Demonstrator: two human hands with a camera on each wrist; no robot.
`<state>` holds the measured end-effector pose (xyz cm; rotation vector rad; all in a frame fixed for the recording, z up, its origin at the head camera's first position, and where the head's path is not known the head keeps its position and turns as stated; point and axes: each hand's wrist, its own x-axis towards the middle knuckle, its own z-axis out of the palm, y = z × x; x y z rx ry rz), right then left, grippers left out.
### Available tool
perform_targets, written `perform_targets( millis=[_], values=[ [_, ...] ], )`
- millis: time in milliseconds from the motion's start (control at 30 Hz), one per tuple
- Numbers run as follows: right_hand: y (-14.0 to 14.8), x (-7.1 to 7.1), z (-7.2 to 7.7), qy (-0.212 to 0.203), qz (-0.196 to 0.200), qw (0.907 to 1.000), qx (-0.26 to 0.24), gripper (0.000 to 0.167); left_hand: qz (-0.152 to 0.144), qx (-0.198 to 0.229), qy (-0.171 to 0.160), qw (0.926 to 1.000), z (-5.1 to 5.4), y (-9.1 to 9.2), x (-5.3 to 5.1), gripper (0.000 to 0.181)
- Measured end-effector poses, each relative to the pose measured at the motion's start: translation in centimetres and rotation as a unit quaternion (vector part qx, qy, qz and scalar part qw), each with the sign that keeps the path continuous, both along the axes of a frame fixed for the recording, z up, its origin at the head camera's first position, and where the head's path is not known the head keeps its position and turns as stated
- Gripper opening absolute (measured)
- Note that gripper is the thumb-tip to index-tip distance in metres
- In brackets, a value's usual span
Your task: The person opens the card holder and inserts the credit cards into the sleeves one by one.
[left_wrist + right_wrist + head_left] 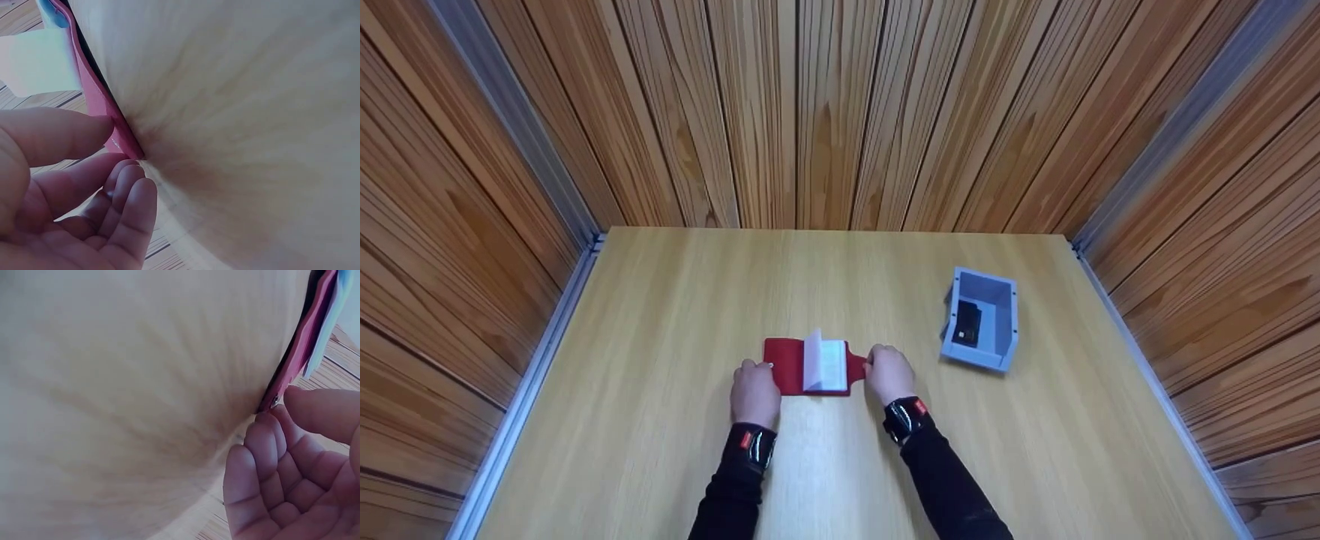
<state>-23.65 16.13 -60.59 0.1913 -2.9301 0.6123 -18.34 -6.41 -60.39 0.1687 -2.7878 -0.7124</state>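
Observation:
A small red card holder lies spread out on the table, its cover flat and one pale leaf standing up from the inner leaves. At its left edge my left hand pinches the cover between thumb and forefinger; the left wrist view shows the red edge there. My right hand pinches the narrow strap at the other end. In the right wrist view a metal snap shows on that strap beside the thumb. The other fingers of both hands are curled.
To the right of the hands stands a grey-blue plastic bin with a dark, flat object inside, its kind unclear. Wood-plank walls and metal rails border the wooden table.

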Motion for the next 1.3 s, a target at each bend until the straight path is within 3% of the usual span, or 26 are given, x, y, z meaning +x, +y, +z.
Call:
perform_targets(
  millis=[300,500,733,1100,1300],
  values=[
    [-0.8,0.4,0.4,0.030,-0.014,0.9994,0.006,0.015,-0.001,-0.004,-0.009,1.0000,-0.1,0.0,-0.1,0.019],
    [-1.9,0.8,1.3,0.047,0.007,0.9987,-0.017,0.009,-0.004,0.007,-0.011,0.9999,0.0,0.0,0.0,0.022],
    [-3.5,2.2,1.8,0.078,0.061,0.9947,-0.028,0.008,-0.002,0.009,0.015,0.9998,-0.3,0.0,-0.1,0.018],
    [-6.1,3.6,1.0,0.117,0.156,0.9802,0.037,0.010,-0.007,0.013,-0.007,0.9999,-0.2,-0.3,-0.1,0.014],
    [-7.3,4.0,0.4,0.121,0.192,0.9736,0.028,0.022,-0.014,0.019,-0.004,0.9997,-0.4,-0.5,-0.2,0.015]
  ],
)
